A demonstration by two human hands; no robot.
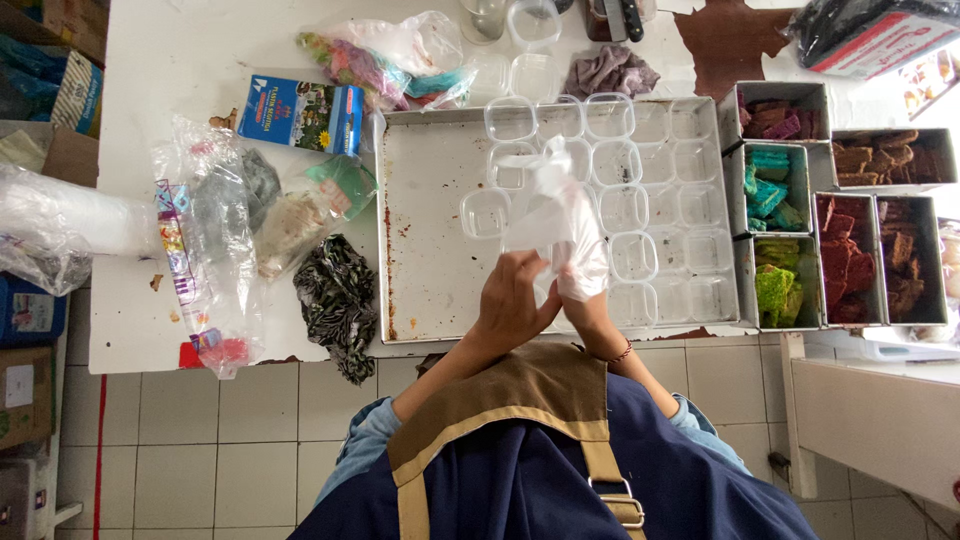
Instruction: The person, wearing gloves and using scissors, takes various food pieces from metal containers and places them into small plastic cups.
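White counter [160, 330] above a tiled floor [200, 440] carries a shallow metal tray [425, 240], seen from overhead. Across the tray's right half we see rows of small clear plastic cups [640, 190]. Over the cups, both hands work a thin clear plastic glove [560, 215]: the left hand [515, 300] pinches its edge between closed fingers, while the right hand [590, 285] sits inside its lower part, so we cannot tell how far that hand is open. To the tray's right stand metal bins [790, 215] of coloured pieces in purple, teal, green and brown. Left of the tray lie crumpled plastic bags [210, 230], a blue box [300, 113] and a patterned cloth [340, 300].
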